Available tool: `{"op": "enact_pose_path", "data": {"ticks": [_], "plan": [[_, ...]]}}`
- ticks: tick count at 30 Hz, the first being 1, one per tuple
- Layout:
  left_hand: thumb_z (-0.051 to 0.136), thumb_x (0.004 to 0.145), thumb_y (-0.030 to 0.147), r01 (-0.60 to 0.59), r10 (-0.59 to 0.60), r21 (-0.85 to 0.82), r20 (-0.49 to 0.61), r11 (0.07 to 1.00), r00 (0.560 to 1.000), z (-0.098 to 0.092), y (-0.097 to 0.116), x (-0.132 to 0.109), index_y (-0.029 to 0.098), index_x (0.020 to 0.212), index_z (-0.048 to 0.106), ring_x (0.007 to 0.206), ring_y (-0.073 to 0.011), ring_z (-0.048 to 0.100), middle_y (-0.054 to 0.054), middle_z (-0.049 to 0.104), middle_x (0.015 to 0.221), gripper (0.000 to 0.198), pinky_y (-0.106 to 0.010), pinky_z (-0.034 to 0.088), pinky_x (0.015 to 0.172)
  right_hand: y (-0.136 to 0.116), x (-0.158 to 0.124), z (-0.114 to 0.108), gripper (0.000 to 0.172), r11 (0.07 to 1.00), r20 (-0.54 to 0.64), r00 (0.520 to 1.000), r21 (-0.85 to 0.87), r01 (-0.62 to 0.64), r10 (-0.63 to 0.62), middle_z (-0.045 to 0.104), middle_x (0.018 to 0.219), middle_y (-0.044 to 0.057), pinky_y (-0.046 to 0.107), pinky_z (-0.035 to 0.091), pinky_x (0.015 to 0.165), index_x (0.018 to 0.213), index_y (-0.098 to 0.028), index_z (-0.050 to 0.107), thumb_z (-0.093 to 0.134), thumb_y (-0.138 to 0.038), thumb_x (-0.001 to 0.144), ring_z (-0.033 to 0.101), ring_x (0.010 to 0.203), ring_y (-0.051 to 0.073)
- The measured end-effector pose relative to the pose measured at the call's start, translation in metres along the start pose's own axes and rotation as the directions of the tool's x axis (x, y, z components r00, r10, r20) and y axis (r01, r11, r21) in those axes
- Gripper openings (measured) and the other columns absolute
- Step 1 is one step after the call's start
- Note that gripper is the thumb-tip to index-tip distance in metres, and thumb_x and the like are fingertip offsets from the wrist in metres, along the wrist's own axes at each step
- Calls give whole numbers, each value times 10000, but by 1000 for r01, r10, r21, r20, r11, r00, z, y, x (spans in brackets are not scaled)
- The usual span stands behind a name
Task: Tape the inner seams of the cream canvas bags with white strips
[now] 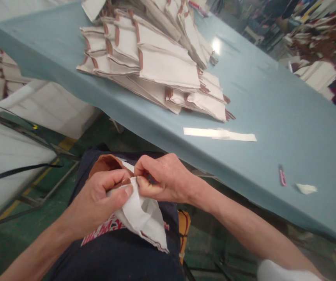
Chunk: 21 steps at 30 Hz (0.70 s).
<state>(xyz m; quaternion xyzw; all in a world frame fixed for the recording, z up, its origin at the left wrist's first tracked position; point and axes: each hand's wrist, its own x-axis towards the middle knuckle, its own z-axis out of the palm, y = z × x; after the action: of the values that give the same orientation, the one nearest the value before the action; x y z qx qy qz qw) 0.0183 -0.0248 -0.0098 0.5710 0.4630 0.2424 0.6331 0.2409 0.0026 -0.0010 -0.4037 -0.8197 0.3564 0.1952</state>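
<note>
Over my lap I hold a white fabric piece (146,220) with brown lining showing at its upper left. My left hand (106,195) is closed on it, thumb pressed along the edge. Right beside it, my right hand (162,177) pinches the same edge between thumb and fingertips. The lower part of the cloth hangs down, its dark-edged hem over my dark apron (138,257). Whether a small tool or thread is between my right fingertips is hidden.
A blue-covered table (261,105) stands ahead, bearing stacked white fabric pieces (168,70) with brown edges. On it lie a pale strip (219,134), a small pink tool (282,175) and a white scrap (306,189). A metal frame (49,191) is at left.
</note>
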Motion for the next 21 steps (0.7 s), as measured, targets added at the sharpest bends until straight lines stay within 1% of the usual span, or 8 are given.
{"op": "enact_pose_path", "data": {"ticks": [3, 6, 10, 13, 14, 16, 18, 21], "plan": [[712, 887, 448, 12, -12, -50, -14, 999, 1000, 2, 1, 1, 217, 637, 574, 512, -92, 372, 75, 479, 565, 367, -185, 314, 453, -1, -1, -4, 39, 988, 50, 999, 155, 0, -8, 542, 667, -84, 275, 288, 632, 922, -253, 572, 545, -233, 903, 436, 577, 108], [688, 865, 439, -5, 4, -15, -80, 1000, 997, 5, 2, 2, 215, 600, 569, 491, -88, 388, 67, 492, 541, 367, -180, 313, 444, -2, -1, -8, 14, 953, 100, 995, 299, -43, 13, 508, 652, -100, 265, 307, 639, 913, -256, 533, 532, -245, 904, 410, 578, 100], [655, 817, 437, -6, 17, 58, -183, 998, 983, 9, 7, 8, 215, 548, 564, 489, -95, 429, 51, 510, 524, 360, -178, 326, 453, -4, -1, -8, 36, 936, 104, 994, 344, -78, 45, 490, 672, -100, 267, 303, 645, 919, -259, 519, 551, -242, 918, 405, 606, 106], [629, 806, 425, -18, 32, 73, -204, 997, 978, 12, 8, 14, 213, 569, 598, 502, -104, 449, 48, 525, 533, 320, -183, 343, 462, -2, -2, -4, 61, 919, 106, 989, 368, -138, 106, 543, 720, -82, 267, 317, 653, 952, -254, 540, 592, -275, 975, 457, 640, 119], [632, 817, 424, -20, 34, 72, -197, 997, 980, 12, 8, 14, 208, 589, 625, 511, -108, 464, 43, 548, 549, 314, -185, 357, 467, -1, -3, -3, 81, 905, 114, 983, 389, -175, 141, 564, 733, -76, 266, 326, 652, 987, -251, 556, 606, -312, 1007, 485, 651, 127], [657, 873, 443, -17, 25, 66, -127, 998, 992, 9, 5, 14, 196, 666, 702, 546, -122, 518, 26, 625, 608, 326, -190, 403, 487, 1, -6, -3, 157, 869, 138, 970, 434, -239, 198, 595, 749, -70, 265, 351, 655, 1068, -245, 580, 618, -398, 1060, 528, 668, 142], [685, 949, 471, -8, 8, 56, -3, 998, 1000, 1, 1, 11, 195, 783, 772, 606, -138, 586, 12, 710, 700, 333, -192, 460, 528, 2, -9, -5, 216, 850, 175, 962, 452, -269, 212, 624, 769, -62, 268, 386, 681, 1102, -240, 599, 616, -455, 1090, 543, 688, 148], [677, 1031, 498, -8, 0, 50, 152, 999, 988, -12, -3, 4, 221, 905, 799, 685, -157, 657, 12, 767, 797, 328, -194, 523, 591, 2, -14, -12, 263, 865, 228, 955, 423, -271, 188, 665, 817, -42, 273, 414, 733, 1040, -233, 629, 602, -485, 1112, 549, 727, 144]]}}
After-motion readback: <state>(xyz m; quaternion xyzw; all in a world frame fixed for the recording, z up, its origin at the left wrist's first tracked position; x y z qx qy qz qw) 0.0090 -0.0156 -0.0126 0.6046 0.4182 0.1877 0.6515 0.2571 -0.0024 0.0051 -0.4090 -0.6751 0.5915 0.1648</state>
